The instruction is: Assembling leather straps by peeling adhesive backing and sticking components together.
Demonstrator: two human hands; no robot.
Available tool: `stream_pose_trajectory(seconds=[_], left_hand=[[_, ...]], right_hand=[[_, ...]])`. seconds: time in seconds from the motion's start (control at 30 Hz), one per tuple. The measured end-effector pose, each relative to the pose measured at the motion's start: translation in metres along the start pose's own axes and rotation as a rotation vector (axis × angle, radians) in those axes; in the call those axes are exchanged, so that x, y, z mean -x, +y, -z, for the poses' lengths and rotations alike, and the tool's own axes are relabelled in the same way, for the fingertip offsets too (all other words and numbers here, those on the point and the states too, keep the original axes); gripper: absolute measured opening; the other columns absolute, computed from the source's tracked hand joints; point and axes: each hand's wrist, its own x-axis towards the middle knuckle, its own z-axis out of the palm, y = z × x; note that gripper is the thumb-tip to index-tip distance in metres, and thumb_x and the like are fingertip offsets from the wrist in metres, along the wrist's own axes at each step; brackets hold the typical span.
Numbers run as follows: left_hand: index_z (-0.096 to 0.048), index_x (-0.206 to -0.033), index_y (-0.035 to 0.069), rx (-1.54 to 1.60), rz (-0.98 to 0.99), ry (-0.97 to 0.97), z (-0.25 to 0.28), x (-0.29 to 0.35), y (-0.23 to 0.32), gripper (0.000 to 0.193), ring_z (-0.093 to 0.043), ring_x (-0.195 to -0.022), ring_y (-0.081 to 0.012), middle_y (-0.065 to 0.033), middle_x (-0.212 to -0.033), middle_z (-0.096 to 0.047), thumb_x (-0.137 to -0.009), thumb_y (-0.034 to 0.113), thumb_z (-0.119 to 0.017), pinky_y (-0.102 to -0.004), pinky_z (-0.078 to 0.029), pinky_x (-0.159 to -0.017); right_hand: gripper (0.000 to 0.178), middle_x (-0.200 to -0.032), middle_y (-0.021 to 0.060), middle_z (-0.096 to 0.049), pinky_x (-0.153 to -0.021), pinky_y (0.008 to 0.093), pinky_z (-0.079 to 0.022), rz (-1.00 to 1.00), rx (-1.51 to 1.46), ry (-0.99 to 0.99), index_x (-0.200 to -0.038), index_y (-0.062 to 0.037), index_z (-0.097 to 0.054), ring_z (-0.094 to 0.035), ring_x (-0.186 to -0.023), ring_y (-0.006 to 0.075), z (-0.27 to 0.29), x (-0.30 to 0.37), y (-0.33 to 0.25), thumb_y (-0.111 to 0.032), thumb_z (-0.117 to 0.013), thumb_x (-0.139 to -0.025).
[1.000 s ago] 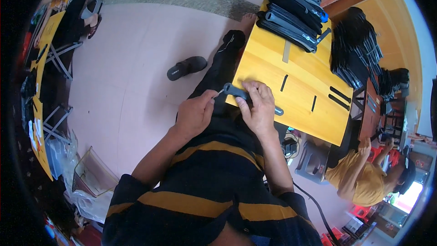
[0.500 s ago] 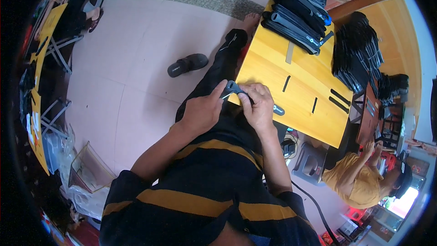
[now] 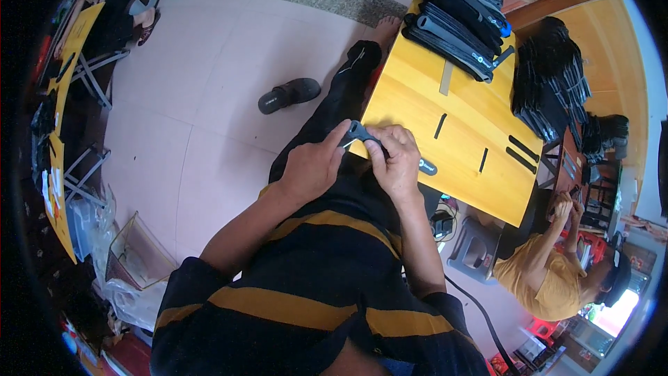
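LEFT HAND: is gripping a thin pale tool, forefinger touching the looped end of a dark strap | RIGHT HAND: is pinching the strap between thumb and fingers | STRAP: is extending over the near-left corner of the yellow table; I am seeing its rounded end showing beyond the right hand

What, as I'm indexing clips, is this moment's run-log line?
left hand: holds slim light tool at looped end of dark strap | right hand: grips strap | yellow table: black stack atop
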Motion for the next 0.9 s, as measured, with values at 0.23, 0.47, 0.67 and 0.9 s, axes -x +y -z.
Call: stream_pose_trajectory(seconds=[0.23, 0.47, 0.67, 0.9], left_hand=[[-0.039, -0.159, 0.013, 0.032, 0.024, 0.0, -0.001, 0.0, -0.001, 0.06, -0.066, -0.062, -0.0392, -0.0197, -0.072, -0.066, -0.103, 0.017, -0.058, -0.0499, -0.053, -0.061], [-0.04, -0.159, 0.013, -0.008, 0.03, 0.019, -0.006, -0.001, 0.0, 0.059, -0.066, -0.061, -0.0384, -0.0189, -0.071, -0.065, -0.102, 0.017, -0.059, -0.0496, -0.053, -0.06], [-0.043, -0.158, 0.01, -0.059, 0.021, 0.014, -0.007, -0.001, 0.0, 0.058, -0.066, -0.061, -0.0383, -0.0198, -0.072, -0.066, -0.102, 0.016, -0.06, -0.0491, -0.052, -0.058], [-0.047, -0.156, 0.01, -0.012, -0.013, 0.058, -0.011, -0.002, -0.005, 0.057, -0.067, -0.062, -0.0384, -0.0206, -0.073, -0.066, -0.101, 0.013, -0.06, -0.0482, -0.052, -0.058]], right_hand=[[0.02, -0.091, 0.0139, -0.067, -0.081, 0.0423, -0.053, -0.012, 0.005, -0.009, -0.106, -0.0039, -0.077, -0.065, -0.088, 0.0332, 0.0, 0.0, -0.001, -0.008, -0.075, -0.086], [0.018, -0.09, 0.0129, -0.068, -0.081, 0.0423, -0.053, 0.001, 0.009, 0.009, -0.104, -0.0034, -0.078, -0.065, -0.087, 0.0323, -0.001, -0.001, 0.0, -0.007, -0.076, -0.086], [0.016, -0.091, 0.0126, -0.069, -0.08, 0.0416, -0.053, 0.01, -0.005, 0.011, -0.102, -0.0025, -0.078, -0.064, -0.087, 0.0316, -0.003, 0.0, 0.003, -0.007, -0.075, -0.087], [0.016, -0.09, 0.0128, -0.068, -0.079, 0.0416, -0.052, 0.02, -0.04, 0.0, -0.103, -0.0022, -0.078, -0.064, -0.086, 0.0316, -0.001, -0.001, 0.005, -0.007, -0.075, -0.088]])
